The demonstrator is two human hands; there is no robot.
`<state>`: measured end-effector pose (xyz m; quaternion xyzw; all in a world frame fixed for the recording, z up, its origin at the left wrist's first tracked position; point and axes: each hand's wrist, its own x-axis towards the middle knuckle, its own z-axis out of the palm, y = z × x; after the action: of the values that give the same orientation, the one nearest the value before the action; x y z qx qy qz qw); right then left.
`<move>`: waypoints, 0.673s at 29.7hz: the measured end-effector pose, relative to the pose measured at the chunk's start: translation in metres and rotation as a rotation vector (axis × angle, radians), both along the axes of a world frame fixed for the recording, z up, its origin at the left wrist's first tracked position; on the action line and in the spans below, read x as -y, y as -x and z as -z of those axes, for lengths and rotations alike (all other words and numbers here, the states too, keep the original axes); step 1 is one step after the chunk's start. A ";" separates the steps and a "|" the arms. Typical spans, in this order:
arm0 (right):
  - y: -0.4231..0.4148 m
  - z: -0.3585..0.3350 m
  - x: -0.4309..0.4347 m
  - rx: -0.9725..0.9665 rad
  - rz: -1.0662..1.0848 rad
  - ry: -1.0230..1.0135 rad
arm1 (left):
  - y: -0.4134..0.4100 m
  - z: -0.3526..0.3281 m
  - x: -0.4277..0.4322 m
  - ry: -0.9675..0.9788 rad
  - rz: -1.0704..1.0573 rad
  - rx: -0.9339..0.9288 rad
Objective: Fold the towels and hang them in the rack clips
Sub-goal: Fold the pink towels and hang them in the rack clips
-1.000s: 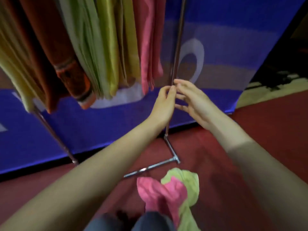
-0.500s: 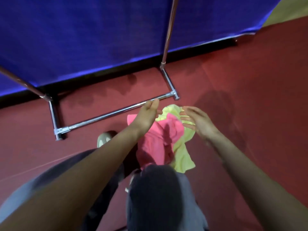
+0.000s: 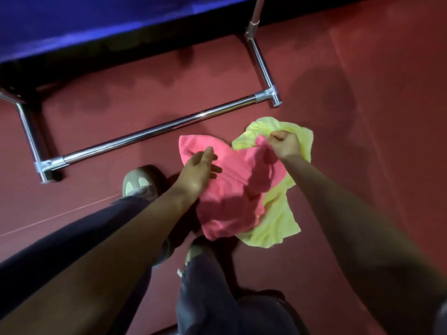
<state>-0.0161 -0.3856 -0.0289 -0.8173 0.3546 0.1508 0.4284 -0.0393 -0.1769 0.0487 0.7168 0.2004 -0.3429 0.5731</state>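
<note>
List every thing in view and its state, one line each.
pink towel: crumpled, unfolded, lying on the yellow towel, one corner lifted
yellow towel: crumpled on the floor, partly under the pink one
right hand: pinches the pink towel's corner
left hand: fingers loosely out, rests on the pink towel
rack: only its base bars show, on the floor

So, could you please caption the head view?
Right hand pinches a crumpled pink cloth towel lying on a yellow cloth towel; left hand touches the pink towel.
</note>
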 end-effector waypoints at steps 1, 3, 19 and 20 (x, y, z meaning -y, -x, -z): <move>-0.002 0.014 -0.004 -0.021 -0.015 0.007 | 0.003 0.005 -0.006 -0.005 -0.026 -0.020; -0.001 0.027 -0.006 -0.092 -0.084 0.079 | 0.012 0.012 -0.014 -0.024 -0.040 -0.047; -0.006 0.047 -0.005 -0.239 -0.273 0.258 | 0.015 0.023 -0.021 0.053 -0.071 -0.059; -0.001 0.047 -0.003 -0.157 -0.270 0.223 | 0.016 0.022 -0.021 0.049 -0.069 -0.063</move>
<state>-0.0152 -0.3830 -0.0754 -0.8857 0.2884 0.2300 0.2818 -0.0550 -0.1561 0.0264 0.6841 0.2345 -0.3502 0.5953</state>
